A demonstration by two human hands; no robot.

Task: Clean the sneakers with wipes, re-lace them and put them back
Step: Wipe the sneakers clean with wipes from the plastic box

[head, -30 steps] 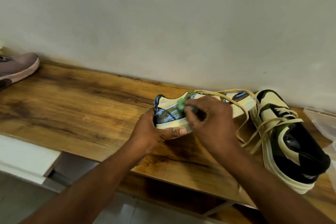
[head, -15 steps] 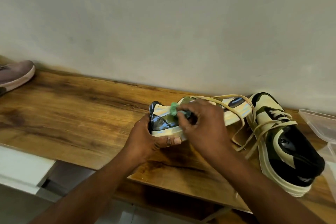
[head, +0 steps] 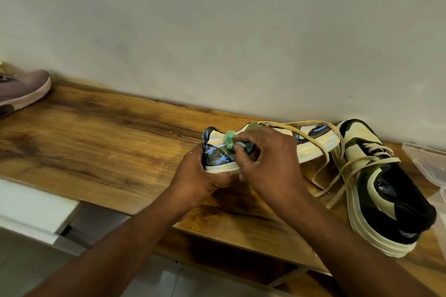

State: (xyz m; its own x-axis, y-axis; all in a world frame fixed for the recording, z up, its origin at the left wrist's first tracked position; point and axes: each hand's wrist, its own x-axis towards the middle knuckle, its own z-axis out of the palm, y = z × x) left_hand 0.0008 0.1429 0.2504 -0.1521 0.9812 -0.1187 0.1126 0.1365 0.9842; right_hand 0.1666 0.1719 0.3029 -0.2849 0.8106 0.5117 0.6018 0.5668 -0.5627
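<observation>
I see the left hand [head: 196, 177] gripping the heel end of the sneaker [head: 218, 155], fingers curled under the sole, shoe tipped on its side on the wooden shelf [head: 101, 142]. Right hand [head: 268, 164] pinches a bunched green wipe [head: 229, 140] against the heel panel. Second sneaker [head: 383, 190] sits upright just beside, its loose laces [head: 337, 166] trailing across both shoes. Fingertips are hidden behind the knuckles, so contact on the wipe looks firm but I can't confirm.

Risks: the right wrist sits close to the lace loop; a wide stroke could snag it and drag the second sneaker toward the shelf edge. The wipe is balled small, so it may smear rather than lift dirt.
</observation>
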